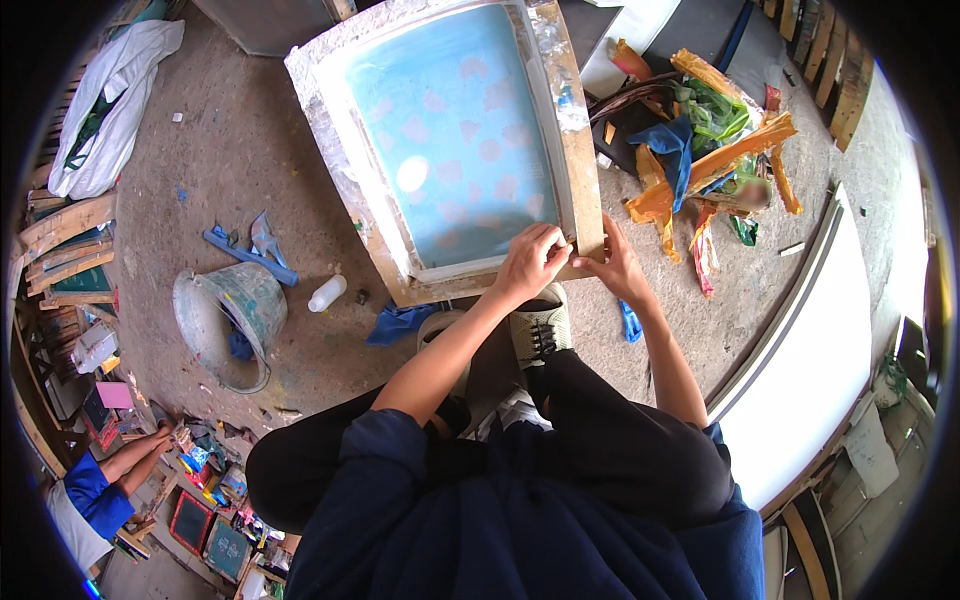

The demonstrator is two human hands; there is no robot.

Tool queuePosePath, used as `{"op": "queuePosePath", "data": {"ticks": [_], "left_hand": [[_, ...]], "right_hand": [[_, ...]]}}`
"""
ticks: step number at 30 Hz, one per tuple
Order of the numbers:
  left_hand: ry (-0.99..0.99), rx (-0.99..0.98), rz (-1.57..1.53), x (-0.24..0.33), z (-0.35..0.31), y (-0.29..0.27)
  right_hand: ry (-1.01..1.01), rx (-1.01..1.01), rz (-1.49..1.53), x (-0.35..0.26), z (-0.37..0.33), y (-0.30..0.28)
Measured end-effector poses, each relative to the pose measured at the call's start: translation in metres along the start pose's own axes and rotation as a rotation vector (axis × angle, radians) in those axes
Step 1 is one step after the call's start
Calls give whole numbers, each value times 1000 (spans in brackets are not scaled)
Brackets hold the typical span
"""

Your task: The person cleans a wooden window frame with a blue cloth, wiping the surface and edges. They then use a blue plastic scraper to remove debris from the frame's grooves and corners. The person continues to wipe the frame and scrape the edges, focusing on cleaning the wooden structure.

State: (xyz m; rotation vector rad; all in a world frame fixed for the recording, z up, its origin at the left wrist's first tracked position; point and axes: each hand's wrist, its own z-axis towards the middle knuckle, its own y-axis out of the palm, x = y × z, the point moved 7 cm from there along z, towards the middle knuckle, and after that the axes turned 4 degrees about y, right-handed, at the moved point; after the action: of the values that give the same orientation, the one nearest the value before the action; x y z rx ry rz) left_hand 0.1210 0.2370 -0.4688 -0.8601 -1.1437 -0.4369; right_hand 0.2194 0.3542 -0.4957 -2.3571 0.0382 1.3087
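Observation:
A screen printing frame [583, 160] with a wooden rim and blue mesh [455, 140] stands tilted before my feet. Pale patches and a bright round spot show on the mesh. My left hand [533, 262] is closed in a pinch at the frame's near right corner, and what lies between its fingertips is too small to make out. Just beside it, my right hand [618, 268] grips the wooden corner, with the thumb on the near side and fingers along the outer edge. White tape or coating lines the inside of the rim.
A dirty bucket [225, 320] lies tipped at left, near a white bottle [328, 293] and blue rags [398, 325]. Torn tape strips and scraps [710, 150] are heaped at right. A large white board [810, 380] leans at far right. Another person's legs [130, 465] show at lower left.

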Motion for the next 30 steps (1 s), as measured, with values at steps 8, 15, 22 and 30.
{"op": "queuePosePath", "data": {"ticks": [8,15,22,30], "left_hand": [[-71,-35,0,-3,0,0],[-44,111,227,4,1,3],[30,-35,55,7,-2,-4],[-118,-60,17,-3,1,-3]], "right_hand": [[-23,0,1,0,1,1],[-24,7,-56,2,4,4],[26,-30,16,3,3,7],[63,2,23,8,3,7]]}}
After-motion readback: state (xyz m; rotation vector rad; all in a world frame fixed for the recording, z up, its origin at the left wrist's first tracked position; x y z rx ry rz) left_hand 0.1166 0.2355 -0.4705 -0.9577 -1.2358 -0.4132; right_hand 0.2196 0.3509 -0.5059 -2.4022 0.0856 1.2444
